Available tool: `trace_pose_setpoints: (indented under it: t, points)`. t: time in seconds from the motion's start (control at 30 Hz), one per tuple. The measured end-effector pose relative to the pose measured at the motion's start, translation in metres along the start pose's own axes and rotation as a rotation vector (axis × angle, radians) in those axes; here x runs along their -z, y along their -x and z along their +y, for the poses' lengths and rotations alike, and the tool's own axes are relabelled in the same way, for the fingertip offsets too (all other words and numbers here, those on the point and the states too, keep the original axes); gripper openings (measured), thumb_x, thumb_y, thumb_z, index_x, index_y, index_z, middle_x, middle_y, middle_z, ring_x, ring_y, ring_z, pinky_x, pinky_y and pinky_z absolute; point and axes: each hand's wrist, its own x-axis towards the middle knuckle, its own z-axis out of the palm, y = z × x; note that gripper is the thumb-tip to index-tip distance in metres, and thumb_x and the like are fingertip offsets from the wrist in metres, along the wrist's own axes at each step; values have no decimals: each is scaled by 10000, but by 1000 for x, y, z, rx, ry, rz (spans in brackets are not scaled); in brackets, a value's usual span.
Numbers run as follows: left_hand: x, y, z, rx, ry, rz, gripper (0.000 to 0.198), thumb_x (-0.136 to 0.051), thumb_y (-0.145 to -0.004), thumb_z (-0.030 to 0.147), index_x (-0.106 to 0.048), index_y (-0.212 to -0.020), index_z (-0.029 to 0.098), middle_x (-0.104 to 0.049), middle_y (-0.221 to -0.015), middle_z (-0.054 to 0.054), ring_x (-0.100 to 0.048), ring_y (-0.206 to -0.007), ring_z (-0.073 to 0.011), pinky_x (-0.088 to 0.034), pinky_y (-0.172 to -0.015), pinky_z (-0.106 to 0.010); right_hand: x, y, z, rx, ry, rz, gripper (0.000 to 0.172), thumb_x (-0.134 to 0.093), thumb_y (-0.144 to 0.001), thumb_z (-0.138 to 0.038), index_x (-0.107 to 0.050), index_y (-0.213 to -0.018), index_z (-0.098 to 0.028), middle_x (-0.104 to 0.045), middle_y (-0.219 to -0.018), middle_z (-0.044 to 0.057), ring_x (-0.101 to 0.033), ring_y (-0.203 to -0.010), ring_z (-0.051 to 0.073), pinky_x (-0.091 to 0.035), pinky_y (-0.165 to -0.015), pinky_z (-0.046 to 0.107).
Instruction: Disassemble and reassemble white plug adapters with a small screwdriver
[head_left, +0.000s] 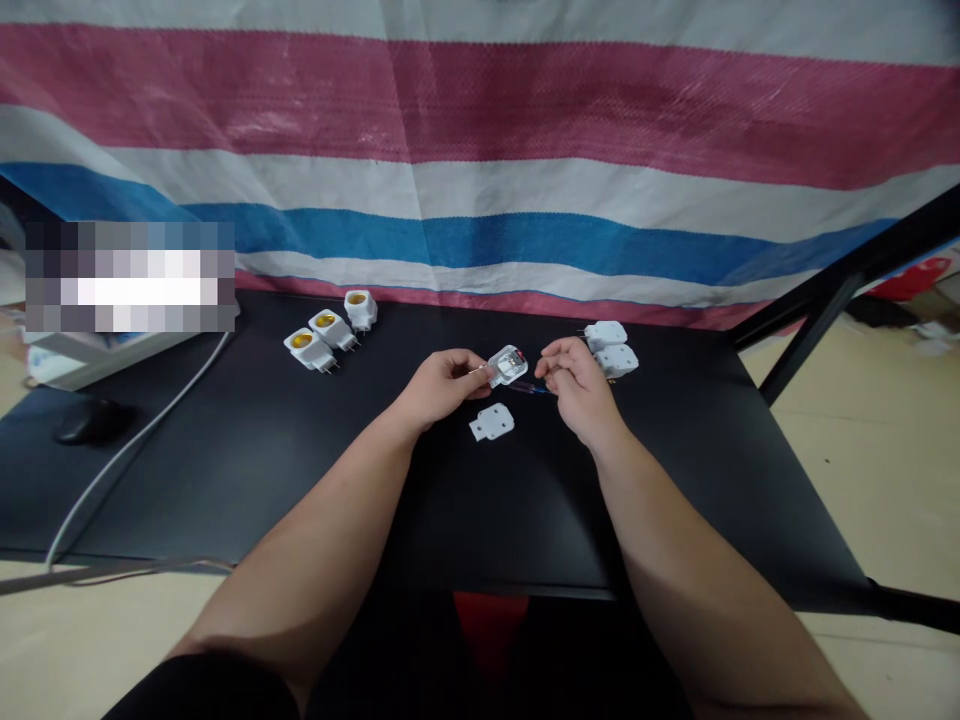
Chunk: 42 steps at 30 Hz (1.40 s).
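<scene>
My left hand (442,385) is closed on an opened white plug-in lamp socket (507,366), holding it above the black table (225,470); its inner parts show. My right hand (574,385) is closed on a thin dark screwdriver (531,388) whose tip points left toward the socket. A loose white cover plate (492,423) lies flat on the table just below both hands.
Three white lamp sockets with yellow openings (330,335) lie at the back left. Two more white sockets (615,348) lie behind my right hand. A black mouse (88,420) and a grey cable (135,440) are at the left. A striped tarp (480,150) hangs behind.
</scene>
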Motion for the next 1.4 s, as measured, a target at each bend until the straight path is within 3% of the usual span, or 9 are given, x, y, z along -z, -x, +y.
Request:
trace_pose_setpoints:
  t: [0.1,0.2,0.3,0.47,0.6,0.83,1.1,1.2,1.4]
  points:
    - [2,2,3,7,-4,-47,344,-981,-775,397,-813,-887,119,-798,-876,-80,-763,-786,-140,-661,-785,-265,5,5,-12,65,201,-121,493,-589,-871,-141,-583,-1339,-295,-685,-1033,28,-609,-785,190,-528,-767,398]
    - [4,3,6,-15,-26,-99,361,-971,-781,420,-841,-935,120,-803,-865,-87,-762,-786,-147,-662,-781,-272,9,9,-21,197,398,-210,686,-707,-907,-218,-519,-1554,-347,-676,-1184,78,-672,-1054,287,-569,-968,527]
    - [6,4,6,-45,-59,-135,353,-952,-799,422,-848,-955,123,-803,-861,-87,-762,-791,-154,-665,-797,-289,10,10,-23,253,446,-247,628,-722,-954,-264,-544,-1549,-358,-689,-1210,95,-677,-1169,321,-571,-1047,570]
    - [6,2,2,-92,-136,-164,383,-889,-857,471,-855,-1038,136,-818,-947,-101,-766,-843,-178,-662,-850,-332,12,7,-23,231,440,-254,432,-815,-920,-304,-657,-1322,-296,-721,-1056,60,-705,-1005,283,-592,-900,471]
    - [8,0,3,-253,-273,-121,380,-787,-945,464,-853,-1164,160,-800,-1120,-126,-757,-866,-188,-639,-836,-344,13,6,-23,258,452,-205,377,-868,-884,-319,-674,-1204,-280,-691,-978,38,-688,-969,271,-566,-878,449]
    - [11,0,8,-468,-480,-48,250,-736,-995,409,-884,-1088,230,-737,-951,-85,-689,-933,-213,-573,-909,-356,12,5,-17,231,411,-148,376,-874,-878,-369,-673,-1183,-279,-663,-939,30,-678,-902,258,-550,-807,424]
    - [11,-1,4,-415,-455,-94,313,-780,-965,431,-871,-1195,239,-678,-992,-67,-669,-860,-174,-562,-816,-323,10,6,-20,263,412,-145,391,-880,-873,-359,-670,-1193,-280,-659,-934,26,-660,-891,246,-547,-818,416]
    - [11,0,6,-312,-284,-163,343,-824,-928,444,-871,-1195,234,-720,-1036,-72,-678,-786,-147,-572,-769,-314,11,6,-23,295,422,-135,410,-873,-877,-327,-672,-1231,-283,-681,-969,31,-650,-894,242,-546,-838,420]
    - [8,3,7,-153,23,-179,348,-946,-807,378,-881,-1094,192,-813,-1084,-103,-728,-899,-176,-608,-800,-301,14,7,-25,301,421,-149,428,-875,-877,-344,-677,-1254,-304,-729,-1052,49,-654,-900,254,-554,-846,442]
